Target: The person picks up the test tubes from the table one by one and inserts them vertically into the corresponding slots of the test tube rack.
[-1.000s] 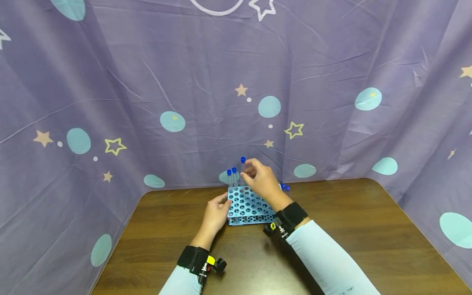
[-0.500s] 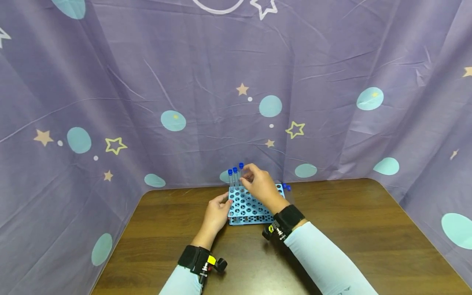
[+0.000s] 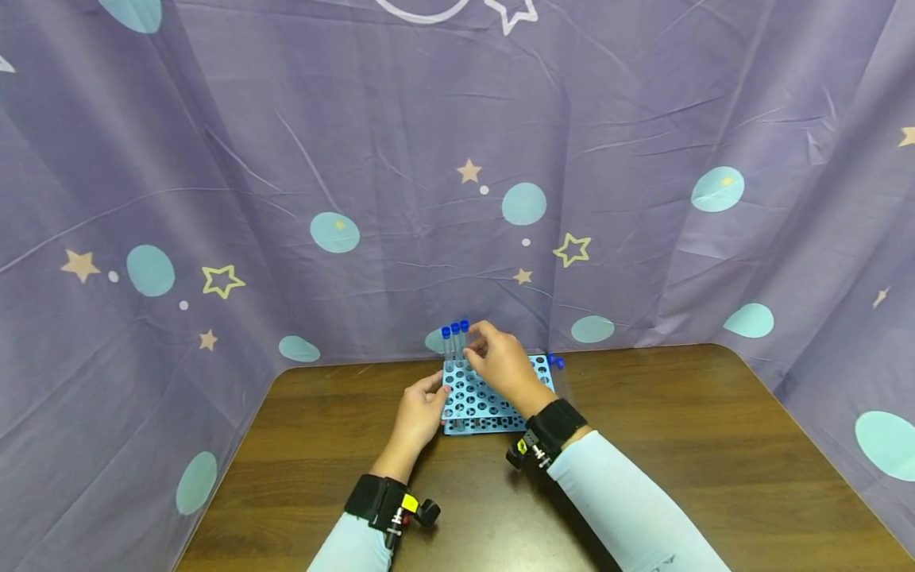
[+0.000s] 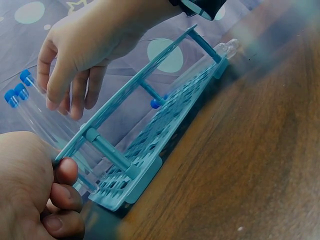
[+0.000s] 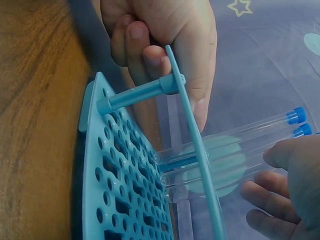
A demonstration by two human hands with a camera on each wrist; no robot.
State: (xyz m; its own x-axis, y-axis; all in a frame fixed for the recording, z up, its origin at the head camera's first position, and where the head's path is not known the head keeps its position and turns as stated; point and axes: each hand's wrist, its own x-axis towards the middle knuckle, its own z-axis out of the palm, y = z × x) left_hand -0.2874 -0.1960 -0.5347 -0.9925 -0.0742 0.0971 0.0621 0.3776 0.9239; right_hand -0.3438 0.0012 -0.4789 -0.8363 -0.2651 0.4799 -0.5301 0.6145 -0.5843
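My left hand (image 3: 418, 417) grips the left end of a light-blue test tube rack (image 3: 465, 414), thumb on its upper plate. Two clear test tubes with blue caps stand side by side in the back left holes, the outer one (image 3: 446, 334) at the corner. Beside them is a third test tube (image 3: 464, 326), pinched near its cap between the thumb and index finger of my right hand (image 3: 506, 367). In the right wrist view, the lower ends of the tubes reach the rack's bottom plate (image 5: 92, 165). My right hand partly hides the third tube there.
More blue-capped tubes (image 3: 556, 362) lie on the wooden table (image 3: 679, 445) behind the rack's right end. Their clear ends (image 4: 229, 48) show beyond the rack in the left wrist view. A purple patterned curtain (image 3: 400, 262) hangs right behind the table.
My right hand has moved down and slightly left, lowering the third test tube until its cap is level with the other two. My left hand has stayed on the rack.
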